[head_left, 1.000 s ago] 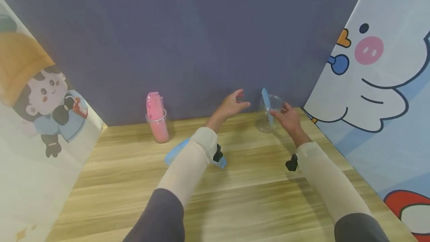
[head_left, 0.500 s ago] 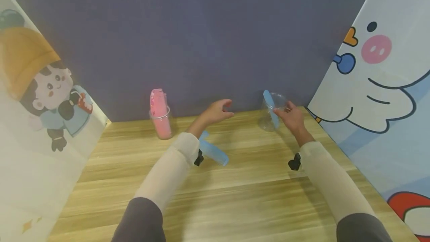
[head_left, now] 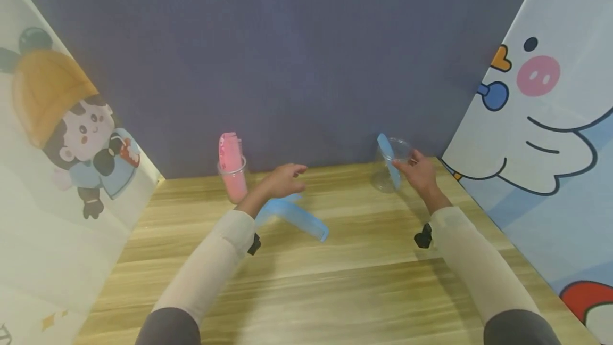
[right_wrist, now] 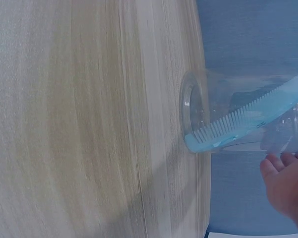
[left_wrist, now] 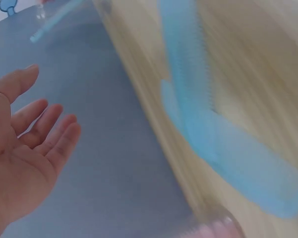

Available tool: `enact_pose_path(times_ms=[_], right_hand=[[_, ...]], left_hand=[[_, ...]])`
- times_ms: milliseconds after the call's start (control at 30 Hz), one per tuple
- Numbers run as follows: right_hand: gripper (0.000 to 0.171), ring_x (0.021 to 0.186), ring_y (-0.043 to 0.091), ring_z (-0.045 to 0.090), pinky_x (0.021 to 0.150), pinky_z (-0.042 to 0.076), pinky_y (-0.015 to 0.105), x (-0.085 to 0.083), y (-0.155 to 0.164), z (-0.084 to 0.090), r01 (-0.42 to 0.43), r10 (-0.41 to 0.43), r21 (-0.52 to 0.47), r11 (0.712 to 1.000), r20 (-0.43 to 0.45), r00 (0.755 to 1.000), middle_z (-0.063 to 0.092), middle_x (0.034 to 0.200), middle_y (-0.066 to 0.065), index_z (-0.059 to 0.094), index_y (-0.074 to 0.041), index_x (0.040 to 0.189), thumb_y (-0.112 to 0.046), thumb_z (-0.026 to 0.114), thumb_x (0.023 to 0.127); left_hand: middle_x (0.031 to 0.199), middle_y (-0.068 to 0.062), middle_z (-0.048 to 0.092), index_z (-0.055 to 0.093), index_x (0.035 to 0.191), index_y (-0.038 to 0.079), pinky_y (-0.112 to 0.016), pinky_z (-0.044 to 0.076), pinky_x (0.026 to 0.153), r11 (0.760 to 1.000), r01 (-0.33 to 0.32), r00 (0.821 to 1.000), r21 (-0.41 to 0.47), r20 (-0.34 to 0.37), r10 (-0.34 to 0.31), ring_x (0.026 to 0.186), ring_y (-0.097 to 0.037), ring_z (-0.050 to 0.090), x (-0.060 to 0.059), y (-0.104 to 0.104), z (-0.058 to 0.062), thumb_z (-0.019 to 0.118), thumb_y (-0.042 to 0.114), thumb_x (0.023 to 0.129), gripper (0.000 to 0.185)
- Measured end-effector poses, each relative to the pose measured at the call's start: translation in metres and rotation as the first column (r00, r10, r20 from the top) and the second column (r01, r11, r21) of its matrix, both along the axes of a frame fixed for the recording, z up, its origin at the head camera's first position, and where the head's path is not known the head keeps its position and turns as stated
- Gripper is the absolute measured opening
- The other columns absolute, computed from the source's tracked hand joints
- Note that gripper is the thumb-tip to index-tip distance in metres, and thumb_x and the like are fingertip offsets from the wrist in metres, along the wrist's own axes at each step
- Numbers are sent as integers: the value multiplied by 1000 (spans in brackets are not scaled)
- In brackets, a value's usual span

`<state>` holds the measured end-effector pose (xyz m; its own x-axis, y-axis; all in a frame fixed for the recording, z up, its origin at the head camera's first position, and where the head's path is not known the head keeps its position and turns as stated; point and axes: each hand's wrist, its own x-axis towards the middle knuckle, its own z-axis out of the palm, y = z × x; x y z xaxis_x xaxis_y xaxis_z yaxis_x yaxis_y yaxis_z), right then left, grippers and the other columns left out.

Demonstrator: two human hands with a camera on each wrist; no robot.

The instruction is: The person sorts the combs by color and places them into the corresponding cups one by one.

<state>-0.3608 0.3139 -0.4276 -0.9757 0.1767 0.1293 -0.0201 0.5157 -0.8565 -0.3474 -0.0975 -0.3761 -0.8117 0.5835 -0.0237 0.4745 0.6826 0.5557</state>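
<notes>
Nearest on the wooden table (head_left: 335, 292), two blue combs (head_left: 303, 220) lie crossed, blurred in the left wrist view, just below the person's left hand (head_left: 282, 181). That hand hangs above the table, thumb apart, fingers loosely bent and holding nothing. Well to its right, the right hand (head_left: 420, 174) pinches the rim of a clear cup (head_left: 380, 181), in which another comb (head_left: 389, 157) leans. On the far left, a second cup (head_left: 245, 165) holds pink combs (head_left: 233, 169); the dark wall (head_left: 306, 68) rises behind.
</notes>
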Motion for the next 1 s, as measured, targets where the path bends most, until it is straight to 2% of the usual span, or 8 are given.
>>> enact_pose_path(times_ms=[200,433,733,833,1000], right_hand=[[93,148,47,36,119,39,58,0,-1,-3,1,-1,0,1000,-15,1000,30,163,25,23,-1,161,-44,72,94],[92,148,47,36,118,39,59,1,0,-3,4,-4,2,1000,-19,1000,28,164,25,22,-2,161,-45,70,95],[97,149,46,35,118,39,59,1,1,-3,4,-4,3,1000,4,1000,24,166,24,19,-2,162,-48,70,94],[97,150,45,34,119,39,59,0,0,-1,11,-11,0,1000,13,1000,23,167,23,18,-3,162,-49,69,94],[98,151,44,32,120,38,58,3,-2,-1,13,-13,-9,1000,36,999,21,168,20,16,-5,163,-52,68,94]], left_hand=[[151,-24,51,45,149,-3,-54,45,115,997,14,997,-70,-71,-19,133,-43,54,7,-28,-21,69,19,95,63],[150,-24,52,45,150,-2,-54,47,113,995,-31,995,-93,-94,22,131,-42,57,10,-51,-37,74,17,92,67],[152,-20,52,49,147,-3,-53,36,122,985,-57,994,-162,-98,42,143,-41,46,9,-65,-57,81,18,86,72],[151,-19,53,51,146,-1,-53,36,122,984,-58,995,-167,-92,43,143,-40,46,8,-66,-65,82,19,86,70],[151,-19,53,53,145,1,-54,38,121,973,-66,991,-222,-125,38,141,-40,48,7,-67,-79,83,23,85,70]])
